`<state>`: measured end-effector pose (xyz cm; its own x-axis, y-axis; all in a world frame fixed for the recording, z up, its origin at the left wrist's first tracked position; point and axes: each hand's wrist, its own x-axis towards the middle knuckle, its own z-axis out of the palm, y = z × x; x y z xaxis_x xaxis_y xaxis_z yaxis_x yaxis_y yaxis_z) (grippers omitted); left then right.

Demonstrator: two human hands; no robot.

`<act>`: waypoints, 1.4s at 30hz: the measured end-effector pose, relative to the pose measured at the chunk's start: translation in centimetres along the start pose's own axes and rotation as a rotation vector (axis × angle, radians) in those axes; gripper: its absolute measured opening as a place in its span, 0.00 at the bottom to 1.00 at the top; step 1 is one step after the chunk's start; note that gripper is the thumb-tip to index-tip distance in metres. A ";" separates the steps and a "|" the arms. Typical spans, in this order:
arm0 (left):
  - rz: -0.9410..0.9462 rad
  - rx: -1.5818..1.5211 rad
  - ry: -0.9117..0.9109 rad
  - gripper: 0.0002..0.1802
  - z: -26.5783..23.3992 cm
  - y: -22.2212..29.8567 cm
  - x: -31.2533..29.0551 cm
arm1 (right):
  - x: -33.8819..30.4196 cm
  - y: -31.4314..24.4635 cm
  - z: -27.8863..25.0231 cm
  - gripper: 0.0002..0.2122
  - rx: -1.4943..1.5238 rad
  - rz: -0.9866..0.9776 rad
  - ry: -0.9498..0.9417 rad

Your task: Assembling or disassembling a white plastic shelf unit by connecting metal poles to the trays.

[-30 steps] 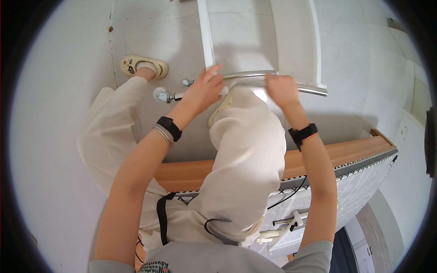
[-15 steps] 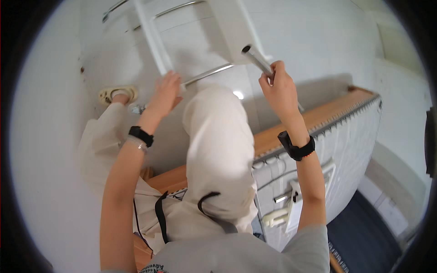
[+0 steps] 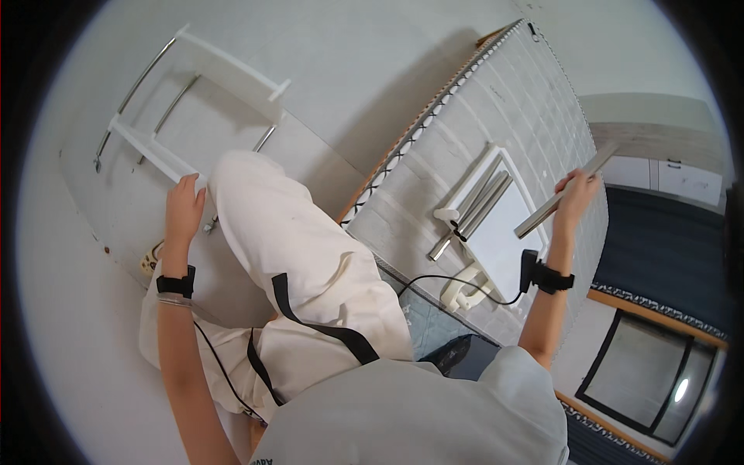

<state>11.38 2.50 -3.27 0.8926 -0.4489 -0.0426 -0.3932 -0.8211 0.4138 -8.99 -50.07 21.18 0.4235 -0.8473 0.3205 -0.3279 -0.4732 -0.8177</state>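
Right hand [image 3: 575, 201] wrapped round middle of metal tube [image 3: 536, 221], tilted, seen against bed [image 3: 511, 101]. Tube probably light (likely hollow), stiff, slick; mid-length hold suits. Left hand [image 3: 184, 211] at frame [image 3: 151, 151] end, grip unclear. Shirt [image 3: 418, 411] lettering cut off; tube's surface shows none.

A glossy metal tube [image 3: 542, 214] shines at 3 o'clock beside a smooth white panel [image 3: 508, 249], above matt pale cloth on the mattress [image 3: 504, 101]; at 10 o'clock, polished metal rails [image 3: 147, 68] meet a white, plastic-looking frame [image 3: 232, 77]; soft, matt cloth trousers [image 3: 287, 213].
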 end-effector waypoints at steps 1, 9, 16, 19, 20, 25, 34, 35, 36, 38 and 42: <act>0.019 0.001 0.004 0.17 0.0 0.6 0.0 | 0.2 3.8 -1.7 0.07 -0.027 0.068 0.048; 0.037 -0.010 0.002 0.17 -1.4 1.6 -0.7 | -3.2 26.0 -5.5 0.14 0.097 0.575 0.043; -0.049 -0.055 0.017 0.16 -1.7 0.2 -2.1 | -3.6 31.7 -2.4 0.20 -0.446 0.574 0.128; -0.050 -0.029 0.062 0.16 -0.6 -1.2 -2.7 | -2.4 33.3 -3.7 0.26 -0.265 0.609 -0.113; 0.018 -0.045 0.062 0.16 0.4 -1.0 -2.2 | -1.3 33.8 -5.4 0.28 -0.297 0.654 -0.028; -0.092 0.062 -0.079 0.15 -1.5 -1.0 -0.8 | 1.8 23.3 -3.5 0.23 -0.534 0.262 -0.147; -0.426 -0.002 -0.126 0.15 -3.1 -7.2 2.7 | -2.5 -11.3 18.2 0.16 -0.100 -0.192 -0.874; -0.475 -0.026 -0.114 0.13 -3.0 -8.7 3.2 | -3.6 -13.3 21.7 0.16 -0.080 -0.254 -0.964; -0.498 -0.026 -0.103 0.13 -2.7 -10.5 3.9 | -4.4 -13.9 25.5 0.15 -0.084 -0.306 -1.053; -0.506 -0.158 -0.051 0.16 -1.5 -13.7 6.2 | -5.6 -13.2 33.3 0.15 -0.114 -0.400 -1.196; -0.641 -0.193 0.057 0.19 -0.3 -17.5 10.7 | -9.1 -4.9 49.3 0.19 -0.311 -0.540 -1.223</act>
<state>27.90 12.19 -10.75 0.9487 0.1306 -0.2879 0.2606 -0.8387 0.4782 30.39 -28.15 -1.30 0.9724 0.1321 -0.1922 0.0090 -0.8447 -0.5352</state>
